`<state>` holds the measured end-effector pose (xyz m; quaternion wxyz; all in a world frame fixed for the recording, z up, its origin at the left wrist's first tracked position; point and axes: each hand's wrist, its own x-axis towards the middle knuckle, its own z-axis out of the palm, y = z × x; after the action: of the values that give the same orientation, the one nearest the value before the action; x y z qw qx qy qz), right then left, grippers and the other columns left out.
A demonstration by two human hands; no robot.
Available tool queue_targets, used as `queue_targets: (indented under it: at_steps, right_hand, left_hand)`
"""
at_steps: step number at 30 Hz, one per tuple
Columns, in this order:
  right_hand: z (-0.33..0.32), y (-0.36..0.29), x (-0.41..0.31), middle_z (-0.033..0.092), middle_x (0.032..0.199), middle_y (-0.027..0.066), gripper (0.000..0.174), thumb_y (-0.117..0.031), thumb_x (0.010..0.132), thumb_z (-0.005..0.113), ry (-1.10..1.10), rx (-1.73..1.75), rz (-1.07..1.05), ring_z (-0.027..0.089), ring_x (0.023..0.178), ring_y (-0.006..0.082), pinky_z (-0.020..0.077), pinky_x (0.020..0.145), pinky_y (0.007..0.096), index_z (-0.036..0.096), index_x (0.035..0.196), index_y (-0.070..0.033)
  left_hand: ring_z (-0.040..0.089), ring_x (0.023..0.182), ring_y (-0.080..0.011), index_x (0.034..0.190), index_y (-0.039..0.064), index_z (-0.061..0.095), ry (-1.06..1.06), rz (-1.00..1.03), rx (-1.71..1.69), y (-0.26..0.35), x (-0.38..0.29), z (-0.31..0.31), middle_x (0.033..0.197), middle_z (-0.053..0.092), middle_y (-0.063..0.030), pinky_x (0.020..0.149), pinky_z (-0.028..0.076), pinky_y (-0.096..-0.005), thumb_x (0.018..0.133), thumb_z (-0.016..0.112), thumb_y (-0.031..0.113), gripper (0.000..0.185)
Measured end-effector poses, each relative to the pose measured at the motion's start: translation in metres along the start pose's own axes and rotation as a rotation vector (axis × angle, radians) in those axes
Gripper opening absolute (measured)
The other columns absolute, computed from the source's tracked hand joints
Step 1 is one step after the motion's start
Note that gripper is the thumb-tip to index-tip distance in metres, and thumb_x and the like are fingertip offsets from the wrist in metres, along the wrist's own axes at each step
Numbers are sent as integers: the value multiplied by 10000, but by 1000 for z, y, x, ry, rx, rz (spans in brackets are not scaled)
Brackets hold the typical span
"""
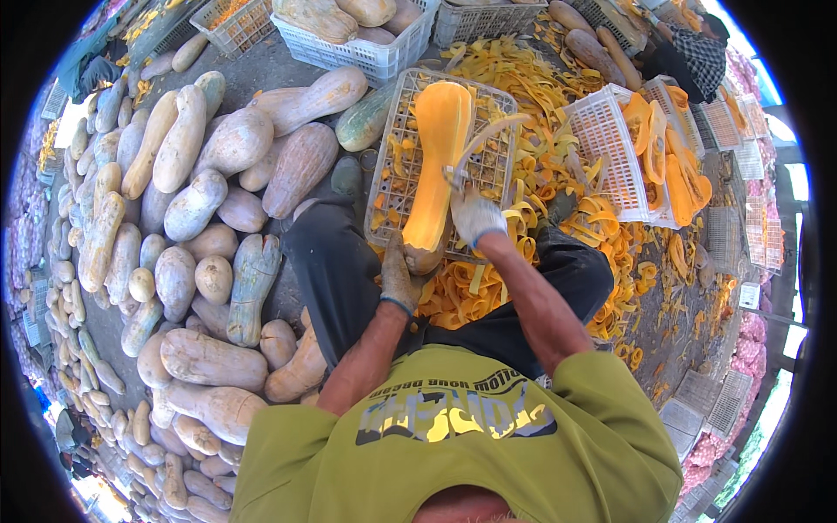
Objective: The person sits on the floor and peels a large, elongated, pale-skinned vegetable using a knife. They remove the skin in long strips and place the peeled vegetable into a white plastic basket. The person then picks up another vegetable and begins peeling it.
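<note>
A long squash, its upper part peeled to bright orange, lies on an upturned plastic crate between my knees. My left hand, in a soiled work glove, grips the unpeeled near end. In my right hand, gloved in white, is a peeler held against the squash's right side. A strip of peel curls up from the peeler. Orange peelings lie below the crate's near edge.
Unpeeled squashes are piled at left. A blue-white crate of squashes stands ahead. Peelings heap beyond and right of the crate. A tilted white crate holds cut orange squash. Another person is at upper right.
</note>
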<state>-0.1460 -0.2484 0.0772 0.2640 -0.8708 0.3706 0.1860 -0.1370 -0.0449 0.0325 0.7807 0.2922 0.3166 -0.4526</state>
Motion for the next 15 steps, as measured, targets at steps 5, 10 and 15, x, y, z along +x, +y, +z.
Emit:
queue_targets:
  at_steps: [5, 10, 15]
  right_hand:
    - [13, 7, -124, 677, 1262, 336, 415, -129, 1029, 511, -187, -298, -356, 717, 1099, 465, 580, 938, 556, 555, 1416, 16]
    - [-12, 11, -136, 665, 1281, 330, 377, -181, 1023, 556, -290, -392, -518, 701, 1135, 457, 579, 940, 538, 596, 1344, 12]
    - [-104, -17, 85, 676, 1360, 300, 479, -273, 1072, 436, 223, -308, -242, 668, 1248, 449, 556, 1028, 542, 624, 1436, -27]
  left_hand:
    - [700, 867, -239, 1086, 115, 660, -31, 3, -28, -9, 27, -32, 967, 707, -78, 869, 604, -496, 1100, 511, 602, 509]
    - [659, 710, -223, 851, 152, 602, -120, 36, -83, -8, 32, -48, 762, 635, -43, 781, 613, -482, 1107, 502, 594, 521]
    - [636, 685, -206, 803, 152, 605, -16, 28, -45, -10, 8, -9, 718, 610, -29, 701, 574, -435, 1124, 496, 562, 532]
